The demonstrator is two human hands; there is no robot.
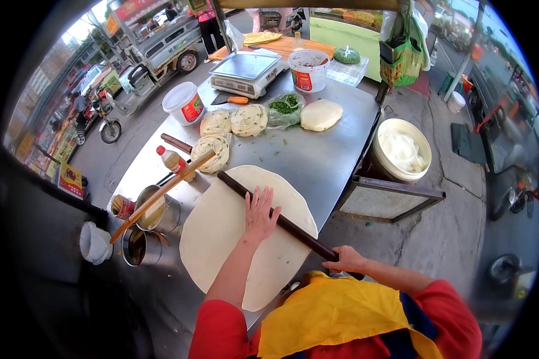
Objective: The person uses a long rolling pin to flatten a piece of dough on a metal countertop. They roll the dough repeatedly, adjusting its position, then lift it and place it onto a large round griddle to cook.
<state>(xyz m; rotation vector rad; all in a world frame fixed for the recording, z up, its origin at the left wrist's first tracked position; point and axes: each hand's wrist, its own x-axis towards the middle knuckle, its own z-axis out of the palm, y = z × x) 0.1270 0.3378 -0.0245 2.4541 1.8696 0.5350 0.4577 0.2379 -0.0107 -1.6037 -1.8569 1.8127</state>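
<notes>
A large, thin round sheet of dough (220, 244) covers the near part of the metal worktop (292, 148). Diagonally across it lies a long dark wooden rolling pin (298, 233). My left hand (260, 214) rests palm down on the pin's middle, fingers spread and reaching over it onto the dough. Near the lower right end, beyond the dough's edge, my right hand (348, 261) is wrapped around the same pin. Past the sheet sit coiled dough rounds with green flecks (210, 152) and a smooth dough lump (321, 115).
A wooden stick (161, 197) slants over metal pots (166, 215) at left, beside a capped bottle (173, 160). Farther back are a bag of chopped greens (287, 107), a knife (233, 99), a scale (247, 74) and plastic tubs (184, 104). A white bucket (402, 150) stands right.
</notes>
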